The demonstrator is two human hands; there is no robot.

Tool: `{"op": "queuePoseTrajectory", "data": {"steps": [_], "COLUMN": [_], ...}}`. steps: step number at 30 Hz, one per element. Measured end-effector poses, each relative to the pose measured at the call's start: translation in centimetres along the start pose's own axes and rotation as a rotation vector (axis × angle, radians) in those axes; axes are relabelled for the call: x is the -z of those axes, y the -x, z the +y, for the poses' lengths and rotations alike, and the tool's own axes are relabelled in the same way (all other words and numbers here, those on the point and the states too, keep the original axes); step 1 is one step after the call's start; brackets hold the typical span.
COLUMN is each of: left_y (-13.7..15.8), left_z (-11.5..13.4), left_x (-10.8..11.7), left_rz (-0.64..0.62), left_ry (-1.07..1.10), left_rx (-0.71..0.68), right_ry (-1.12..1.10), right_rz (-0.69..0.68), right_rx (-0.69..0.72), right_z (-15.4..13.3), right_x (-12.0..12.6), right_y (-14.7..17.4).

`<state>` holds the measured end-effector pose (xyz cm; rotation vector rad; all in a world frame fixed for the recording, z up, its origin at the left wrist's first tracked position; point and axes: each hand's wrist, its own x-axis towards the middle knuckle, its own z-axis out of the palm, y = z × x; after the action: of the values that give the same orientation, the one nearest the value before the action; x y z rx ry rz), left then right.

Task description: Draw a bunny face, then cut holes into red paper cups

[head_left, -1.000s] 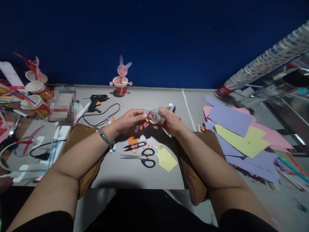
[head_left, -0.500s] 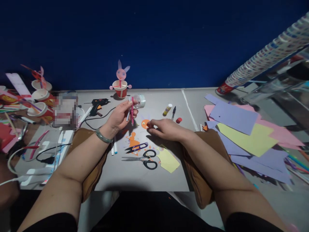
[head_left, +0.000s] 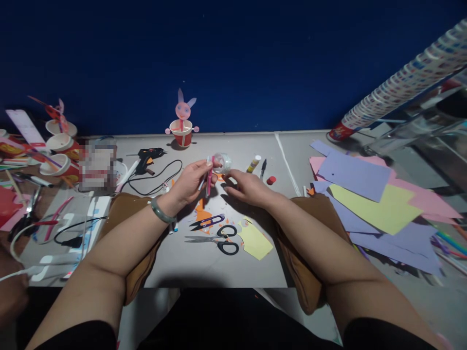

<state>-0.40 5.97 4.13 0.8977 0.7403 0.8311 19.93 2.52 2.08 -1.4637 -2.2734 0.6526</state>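
My left hand, with a green bangle on the wrist, is closed around a slim pink tool and a white stick. A clear round jar is at its fingertips and seems held too. Beside the jar, my right hand hovers with fingers bent and apart; nothing shows in them. An orange paper piece is mostly hidden under the jar and fingers. Nearer me lie another orange paper cutout, purple thread snips, black-handled scissors and yellow paper.
A rabbit figure in a paper cup stands at the back. A glue gun and its cord lie left. A glue stick, marker and red cap sit right. Coloured paper and stacked cups lie farther right.
My left hand has moved right and slightly nearer me, with the pink tool and the jar. The jar now covers much of the orange face; my right fingers have drawn back from it.
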Motion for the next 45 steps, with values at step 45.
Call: {"op": "queuePoseTrajectory", "data": {"steps": [45], "left_y": [1.5], "left_z": [0.3], "left_x": [-1.6], "left_rz": [-0.029], "left_ry": [-0.017], "left_rx": [-0.031], "right_ry": [-0.132], "right_rz": [0.802], "right_rx": [0.467], "right_z": [-2.1], "right_x": [0.8], "right_y": [1.4]}}
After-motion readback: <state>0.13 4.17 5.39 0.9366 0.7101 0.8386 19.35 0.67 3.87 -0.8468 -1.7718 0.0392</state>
